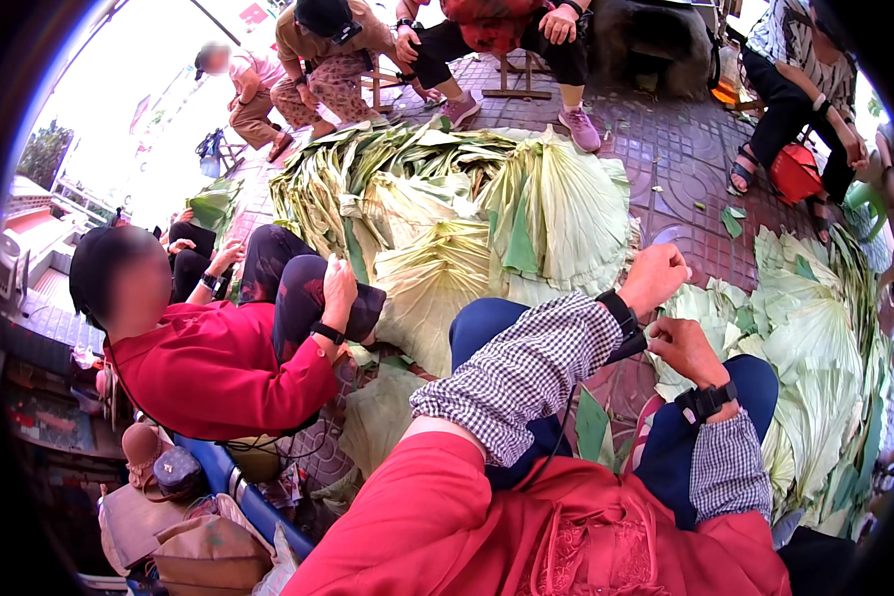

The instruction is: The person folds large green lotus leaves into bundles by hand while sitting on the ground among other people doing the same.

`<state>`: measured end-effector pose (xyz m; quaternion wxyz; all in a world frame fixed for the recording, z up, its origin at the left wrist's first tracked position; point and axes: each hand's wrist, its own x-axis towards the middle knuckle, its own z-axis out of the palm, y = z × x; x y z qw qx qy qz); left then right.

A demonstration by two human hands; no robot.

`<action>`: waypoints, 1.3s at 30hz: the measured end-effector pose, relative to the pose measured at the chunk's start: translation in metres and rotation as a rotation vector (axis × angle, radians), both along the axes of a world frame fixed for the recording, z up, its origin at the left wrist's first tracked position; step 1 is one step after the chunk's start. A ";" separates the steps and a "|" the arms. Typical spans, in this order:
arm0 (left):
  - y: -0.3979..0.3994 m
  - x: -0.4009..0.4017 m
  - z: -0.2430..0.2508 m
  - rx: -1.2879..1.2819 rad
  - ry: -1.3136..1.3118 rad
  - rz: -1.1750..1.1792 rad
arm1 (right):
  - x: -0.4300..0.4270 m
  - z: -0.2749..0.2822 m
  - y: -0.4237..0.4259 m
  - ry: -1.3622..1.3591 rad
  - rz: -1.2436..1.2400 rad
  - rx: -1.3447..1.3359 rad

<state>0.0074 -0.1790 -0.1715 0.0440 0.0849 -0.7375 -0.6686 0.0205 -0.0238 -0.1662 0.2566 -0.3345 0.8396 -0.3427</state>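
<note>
My left hand is raised over my knees with its fingers curled; nothing shows in it, though its palm side is hidden. A black strap circles that wrist, above a checked sleeve cover. My right hand is just below, its thumb and fingertips close together at the end of a black device under the left wrist. Whether they grip it cannot be made out. Large dried leaves, pale green and pleated, lie in a pile ahead and in another pile at the right.
A person in red sits close at my left, one hand raised. Several people sit on low stools across the leaf pile. A blue bench edge and bags are at the lower left. Patterned paving shows between the piles. A thin black cable hangs by my lap.
</note>
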 end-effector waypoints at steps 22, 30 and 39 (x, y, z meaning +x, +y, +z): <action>0.002 0.003 0.006 -0.170 0.080 0.068 | -0.001 -0.007 0.000 0.026 0.006 0.062; 0.003 0.002 0.001 -0.134 0.097 0.095 | -0.002 -0.011 0.000 0.069 0.001 0.065; -0.001 -0.002 -0.001 -0.059 0.023 0.066 | 0.001 -0.001 -0.002 0.086 0.012 0.019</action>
